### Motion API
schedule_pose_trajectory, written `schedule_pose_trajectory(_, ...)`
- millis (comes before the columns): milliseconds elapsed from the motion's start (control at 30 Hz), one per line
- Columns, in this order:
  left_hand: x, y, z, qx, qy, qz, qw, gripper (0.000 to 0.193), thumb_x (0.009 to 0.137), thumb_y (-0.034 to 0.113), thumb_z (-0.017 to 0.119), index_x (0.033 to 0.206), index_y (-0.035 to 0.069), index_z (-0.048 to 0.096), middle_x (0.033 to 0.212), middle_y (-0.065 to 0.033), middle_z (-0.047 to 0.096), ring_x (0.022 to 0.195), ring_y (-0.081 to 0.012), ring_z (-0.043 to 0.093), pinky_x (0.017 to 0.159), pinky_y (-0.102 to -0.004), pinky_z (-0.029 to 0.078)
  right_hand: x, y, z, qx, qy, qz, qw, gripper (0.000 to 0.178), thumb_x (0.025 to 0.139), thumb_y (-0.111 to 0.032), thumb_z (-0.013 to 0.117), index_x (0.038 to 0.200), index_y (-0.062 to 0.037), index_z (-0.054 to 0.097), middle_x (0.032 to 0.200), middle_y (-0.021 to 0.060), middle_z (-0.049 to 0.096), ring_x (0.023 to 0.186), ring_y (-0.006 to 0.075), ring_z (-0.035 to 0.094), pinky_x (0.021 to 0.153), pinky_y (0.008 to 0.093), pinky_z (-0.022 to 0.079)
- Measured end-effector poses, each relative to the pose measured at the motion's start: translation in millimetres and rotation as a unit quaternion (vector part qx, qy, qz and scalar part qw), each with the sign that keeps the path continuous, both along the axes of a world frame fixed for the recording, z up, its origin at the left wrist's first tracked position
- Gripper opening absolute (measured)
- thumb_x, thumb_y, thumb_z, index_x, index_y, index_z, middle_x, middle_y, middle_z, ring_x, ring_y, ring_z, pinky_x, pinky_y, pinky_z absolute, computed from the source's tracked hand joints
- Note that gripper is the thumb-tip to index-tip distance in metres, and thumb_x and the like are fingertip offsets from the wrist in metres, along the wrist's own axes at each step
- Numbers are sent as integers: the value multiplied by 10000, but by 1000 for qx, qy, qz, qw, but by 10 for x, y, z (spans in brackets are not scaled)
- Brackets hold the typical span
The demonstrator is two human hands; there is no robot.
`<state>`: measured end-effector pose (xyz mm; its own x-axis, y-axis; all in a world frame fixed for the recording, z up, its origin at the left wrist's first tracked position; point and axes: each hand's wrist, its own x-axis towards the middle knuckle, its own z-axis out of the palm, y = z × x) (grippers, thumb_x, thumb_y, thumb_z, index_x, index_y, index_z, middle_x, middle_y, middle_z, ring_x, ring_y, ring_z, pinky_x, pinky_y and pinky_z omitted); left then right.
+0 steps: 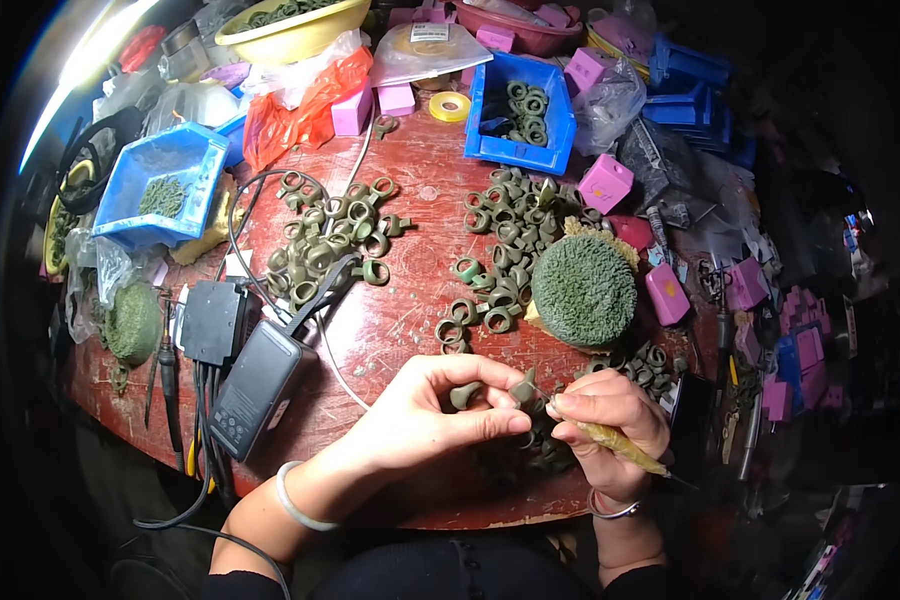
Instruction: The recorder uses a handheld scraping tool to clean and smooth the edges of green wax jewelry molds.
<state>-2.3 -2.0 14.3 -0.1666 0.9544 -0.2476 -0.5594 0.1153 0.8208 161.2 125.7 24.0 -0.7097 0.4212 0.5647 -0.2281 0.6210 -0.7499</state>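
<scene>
At the table's near side, my left hand (415,415) is closed, its thumb and fingers pinching a small olive-green ring (523,389). Another green piece (464,396) shows in the curl of its fingers. Just to the right, my right hand (618,418) is wrapped round a thin pointed hand tool with a yellowish handle (620,443). The tool's tip is close to the ring; whether they touch I cannot tell. Beyond my hands lie a pile of green rings (335,235) on the left and another pile (505,245) on the right. More rings (648,368) lie partly behind my right hand.
A round pad of green granules (585,290) stands beyond my right hand. Left are a black power adapter (260,385) with cables and a blue bin (205,150). Another blue bin (560,150) holds rings at the back. Pink blocks (667,294) crowd the right side.
</scene>
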Motion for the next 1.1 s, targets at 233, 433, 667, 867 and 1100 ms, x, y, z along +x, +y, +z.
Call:
schedule_pose_trajectory(233, -48, -14, 26, -8, 12, -26, 1000, 271, 848, 63, 728, 1090, -24, 644, 841, 21, 641, 776, -31, 562, 710, -194, 457, 0, 0, -8, -23, -2, 23, 999, 268, 725, -25, 790, 963, -35, 667, 831, 74, 658, 727, 220, 645, 650, 311, 532)
schedule_pose_trajectory(433, -61, 1, 32, -46, -23, -15, 999, 247, 796, 44, 762, 1023, 3, 673, 824, -6, 661, 731, -56, 595, 645, -188, 455, -1, 8, 11, -16, -15, 47, 999, 295, 714, -26, 794, 981, -42, 669, 831, 76, 656, 737, 221, 648, 661, 314, 533)
schedule_pose_trajectory(667, -69, -15, 56, -46, 3, -29, 999, 233, 802, 36, 753, 1016, -3, 670, 803, -12, 654, 722, -60, 587, 649, -200, 460, -11, -36, 11, 67, 1, -67, 995, 278, 717, -31, 796, 967, -30, 672, 828, 75, 655, 737, 222, 649, 656, 316, 534)
schedule_pose_trajectory(867, -25, 19, -5, -15, -3, -9, 1000, 247, 835, 71, 738, 1052, -8, 650, 808, 25, 616, 733, -35, 541, 660, -197, 439, -3, -18, -48, 26, -17, -3, 1000, 321, 707, -34, 807, 998, -28, 671, 830, 87, 660, 723, 223, 647, 639, 311, 538)
schedule_pose_trajectory(1100, -25, 3, -21, -17, 9, -12, 1000, 242, 834, 2, 715, 1063, -4, 636, 840, -17, 630, 759, -81, 589, 694, -229, 490, 6, 25, -78, -24, 14, -81, 996, 247, 750, 12, 763, 976, -17, 668, 824, 92, 663, 731, 215, 636, 658, 302, 522)
